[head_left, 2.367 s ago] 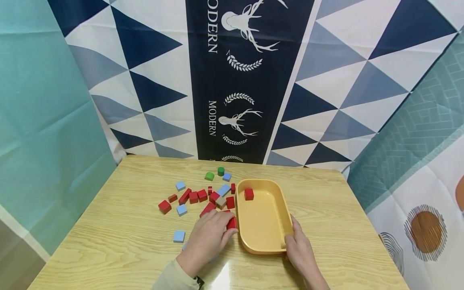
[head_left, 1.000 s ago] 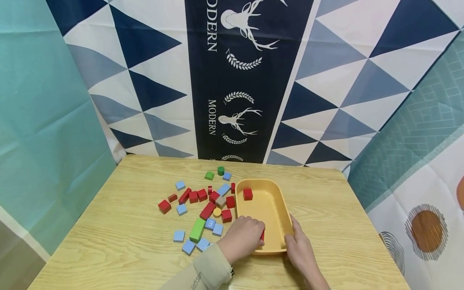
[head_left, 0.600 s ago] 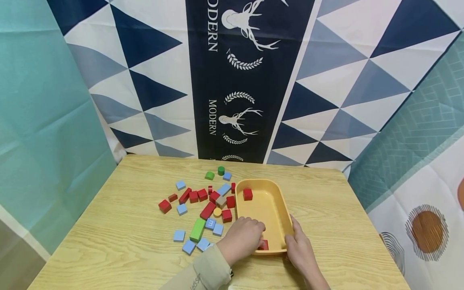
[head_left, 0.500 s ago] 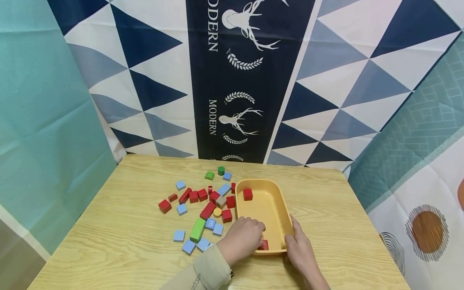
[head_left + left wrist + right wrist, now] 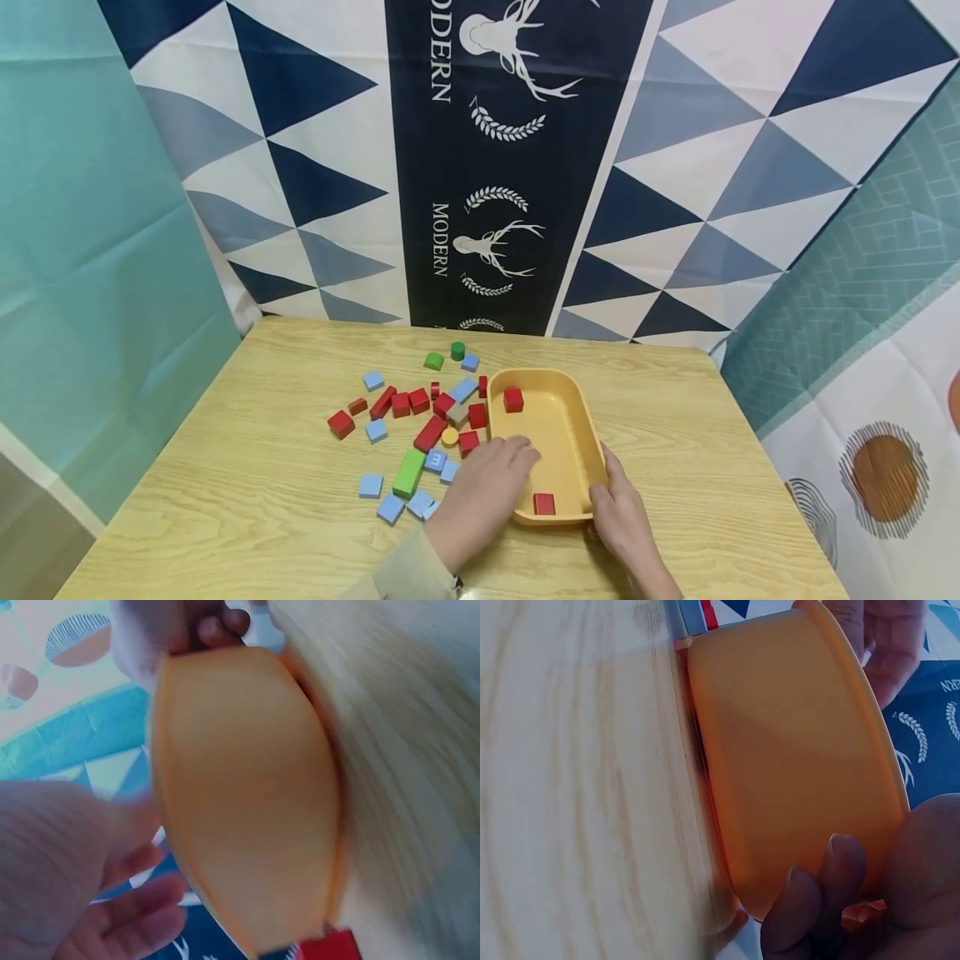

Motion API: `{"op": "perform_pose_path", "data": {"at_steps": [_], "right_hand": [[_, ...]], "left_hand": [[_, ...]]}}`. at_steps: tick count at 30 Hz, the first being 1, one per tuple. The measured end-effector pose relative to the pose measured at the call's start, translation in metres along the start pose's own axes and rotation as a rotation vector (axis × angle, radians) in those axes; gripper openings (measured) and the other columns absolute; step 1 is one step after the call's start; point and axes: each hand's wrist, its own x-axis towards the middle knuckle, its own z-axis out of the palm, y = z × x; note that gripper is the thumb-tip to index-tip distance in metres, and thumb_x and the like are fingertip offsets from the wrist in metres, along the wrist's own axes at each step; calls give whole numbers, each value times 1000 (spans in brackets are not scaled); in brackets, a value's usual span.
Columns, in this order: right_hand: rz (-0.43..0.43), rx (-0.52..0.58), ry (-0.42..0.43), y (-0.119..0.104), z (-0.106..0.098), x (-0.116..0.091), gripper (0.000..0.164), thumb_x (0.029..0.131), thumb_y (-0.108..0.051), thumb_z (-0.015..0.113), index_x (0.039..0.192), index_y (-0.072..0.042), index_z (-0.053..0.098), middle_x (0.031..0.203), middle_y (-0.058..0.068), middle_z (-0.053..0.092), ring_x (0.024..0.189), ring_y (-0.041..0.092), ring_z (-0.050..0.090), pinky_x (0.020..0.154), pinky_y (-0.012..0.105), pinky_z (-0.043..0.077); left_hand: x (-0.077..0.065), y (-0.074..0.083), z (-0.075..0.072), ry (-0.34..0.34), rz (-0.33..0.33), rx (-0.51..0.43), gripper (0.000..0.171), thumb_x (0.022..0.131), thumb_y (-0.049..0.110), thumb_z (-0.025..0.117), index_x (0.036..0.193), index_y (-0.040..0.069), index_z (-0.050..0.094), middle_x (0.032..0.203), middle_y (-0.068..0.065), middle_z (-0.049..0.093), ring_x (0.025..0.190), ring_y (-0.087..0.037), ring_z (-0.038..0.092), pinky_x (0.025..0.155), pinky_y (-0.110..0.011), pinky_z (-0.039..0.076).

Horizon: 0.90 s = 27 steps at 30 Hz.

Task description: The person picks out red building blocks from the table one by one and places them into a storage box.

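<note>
The yellow-orange plastic tray (image 5: 558,450) stands on the table, with one red cube (image 5: 513,400) near its far end and another red cube (image 5: 544,504) near its close end. My right hand (image 5: 624,521) grips the tray's near right corner, thumb over the rim; in the right wrist view its fingers (image 5: 845,866) lie against the outer wall. Over the left rim hangs my left hand (image 5: 486,490), holding nothing, its fingers (image 5: 150,907) loosely spread in the left wrist view. It hides part of the tray's left wall.
Left of the tray lie scattered blocks: several red ones such as a long red block (image 5: 431,434), several light blue tiles (image 5: 371,486), a long green block (image 5: 408,473), a yellow disc (image 5: 449,437) and a dark green cylinder (image 5: 457,351). Patterned cloth (image 5: 480,167) hangs behind the wooden table (image 5: 225,500).
My left hand carried a red cube from the table into the tray's near end and let it go, then drew back left over the rim. My right hand has kept its grip on the corner.
</note>
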Motion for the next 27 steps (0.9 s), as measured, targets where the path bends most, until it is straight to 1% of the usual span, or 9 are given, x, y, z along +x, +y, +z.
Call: {"op": "perform_pose_path", "data": {"at_steps": [2,4,6,8,10,12,17,20,27], "right_hand": [[-5,0,2,0,0,0,70,104,-8,37,172,-12,19,157,33,50,83,23,67,59,32,53],[8,15,0,0,-1,-1,70,104,-8,36,172,-13,19,156,33,50,76,22,65,57,33,53],[23,31,-2,2,-1,-1,70,105,-9,36,172,-15,19,155,33,51,67,22,61,55,33,53],[33,41,-9,3,0,-1,70,105,-10,35,172,-15,18,154,34,51,62,22,60,54,33,53],[39,52,-18,3,0,-2,70,105,-10,35,172,-14,17,154,34,51,60,22,59,54,33,53],[37,58,-25,4,1,-2,70,104,-10,35,172,-14,17,153,35,51,58,22,58,53,33,53],[32,54,-14,2,0,-2,70,105,-10,36,172,-15,18,151,35,53,56,22,58,53,32,53],[32,55,-20,2,0,-2,70,105,-11,36,172,-14,18,153,35,52,58,22,58,53,32,53],[20,47,-18,2,0,-1,69,105,-11,35,172,-13,19,152,34,53,60,21,59,54,32,53]], "left_hand": [[0,-10,-1,68,-81,-16,35,111,11,52,145,10,59,147,-9,64,135,-25,62,115,-43,52],[1,-20,-1,97,-163,26,33,112,11,50,142,8,61,143,-10,67,131,-26,65,110,-44,55],[2,-29,2,67,-215,110,31,110,17,57,138,6,65,138,-11,70,124,-28,68,103,-43,59],[3,-36,6,0,-250,173,34,107,26,65,134,6,70,134,-10,73,118,-28,70,95,-42,61],[3,-40,11,-62,-265,208,38,102,31,72,132,7,73,132,-10,74,112,-28,72,89,-41,61],[2,-41,14,-87,-271,224,38,98,33,78,127,8,75,123,-8,77,102,-27,72,81,-38,60],[7,-40,17,-32,-276,225,17,99,25,76,108,11,75,97,-5,77,80,-22,69,64,-34,52],[9,-40,17,-23,-285,200,10,102,19,70,107,11,74,91,-6,77,75,-22,69,61,-34,51],[8,-39,17,-84,-271,154,10,104,14,67,111,12,73,89,-7,77,75,-24,72,61,-38,55]]}}
